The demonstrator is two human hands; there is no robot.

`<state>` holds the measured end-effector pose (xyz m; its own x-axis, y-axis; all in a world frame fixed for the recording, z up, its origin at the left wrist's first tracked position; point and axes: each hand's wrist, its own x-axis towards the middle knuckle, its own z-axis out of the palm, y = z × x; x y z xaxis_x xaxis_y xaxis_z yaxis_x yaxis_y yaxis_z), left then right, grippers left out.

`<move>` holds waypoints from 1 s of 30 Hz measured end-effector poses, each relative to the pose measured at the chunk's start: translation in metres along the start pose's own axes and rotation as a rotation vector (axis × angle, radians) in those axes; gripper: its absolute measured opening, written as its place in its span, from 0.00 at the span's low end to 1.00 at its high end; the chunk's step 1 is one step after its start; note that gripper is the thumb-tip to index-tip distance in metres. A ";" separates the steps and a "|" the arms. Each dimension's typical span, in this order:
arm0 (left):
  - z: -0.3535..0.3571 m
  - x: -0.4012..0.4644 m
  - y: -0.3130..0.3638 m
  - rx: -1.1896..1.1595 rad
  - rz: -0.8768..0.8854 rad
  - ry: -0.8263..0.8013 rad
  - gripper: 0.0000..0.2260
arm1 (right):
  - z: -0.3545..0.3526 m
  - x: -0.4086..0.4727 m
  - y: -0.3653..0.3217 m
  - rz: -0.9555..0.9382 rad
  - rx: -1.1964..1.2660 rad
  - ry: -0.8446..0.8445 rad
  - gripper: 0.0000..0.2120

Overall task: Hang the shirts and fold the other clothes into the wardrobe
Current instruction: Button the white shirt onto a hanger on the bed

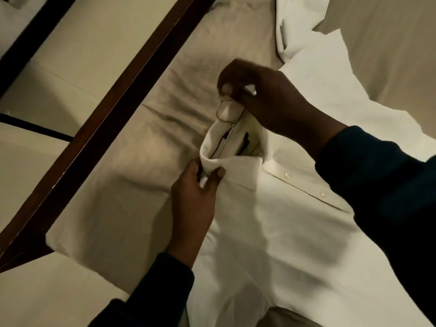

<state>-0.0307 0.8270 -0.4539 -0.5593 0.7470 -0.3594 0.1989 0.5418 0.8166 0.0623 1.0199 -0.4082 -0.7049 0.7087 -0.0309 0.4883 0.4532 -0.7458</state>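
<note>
a: status of the hanging step?

b: in progress, by my reading. one white shirt (271, 227) lies front-up on the bed (151, 128), buttoned at the placket. a hanger sits inside the collar, with only its metal hook (224, 112) and a bit of the dark bar showing through the neck opening.

a: hands?

b: two in view. the right hand (264, 100) is curled over the top of the hook and the back of the collar, pinching there. the left hand (195, 187) grips the near collar edge between thumb and fingers, holding the neck open.

a: what is left?

b: the collar wants settling round the hook, then the shirt must be lifted and carried to the wardrobe. no wardrobe rail is in view, so nothing can be recorded as hung.

a: count of garments?

b: one shirt in hand, and one further white garment (297, 27) crumpled at the head of the bed; its type cannot be told. one hanger. two buttons visible. a dark wooden frame (122, 97) runs beside the bed.
</note>
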 end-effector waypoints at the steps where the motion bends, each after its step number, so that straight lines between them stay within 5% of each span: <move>1: -0.001 -0.002 -0.007 0.014 -0.029 0.017 0.11 | 0.000 0.002 0.006 0.030 -0.025 0.047 0.09; 6: 0.000 -0.007 -0.030 0.075 -0.036 0.120 0.06 | 0.004 0.002 0.053 0.152 -0.488 -0.271 0.18; 11: 0.006 -0.003 -0.035 0.160 0.078 0.207 0.06 | 0.000 0.012 0.067 0.109 -0.726 -0.116 0.09; 15: 0.005 0.001 -0.037 0.157 0.074 0.205 0.10 | 0.012 0.016 0.056 0.108 -0.567 -0.050 0.15; 19: 0.002 -0.001 -0.039 0.140 0.064 0.076 0.18 | 0.017 0.026 0.033 0.097 -0.457 -0.382 0.14; 22: 0.000 0.000 -0.041 0.150 0.066 0.048 0.09 | 0.004 0.023 0.016 0.193 -0.057 -0.554 0.10; 26: -0.012 -0.015 -0.023 0.125 0.125 0.005 0.05 | -0.009 0.016 -0.020 0.021 -0.023 -0.534 0.04; 30: -0.043 -0.041 0.006 0.121 0.169 0.002 0.16 | -0.034 0.003 -0.072 -0.046 -0.019 -0.486 0.05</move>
<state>-0.0408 0.7827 -0.4152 -0.5111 0.8307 -0.2208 0.3852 0.4510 0.8051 0.0427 1.0083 -0.3319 -0.8823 0.3556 -0.3085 0.4572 0.4910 -0.7416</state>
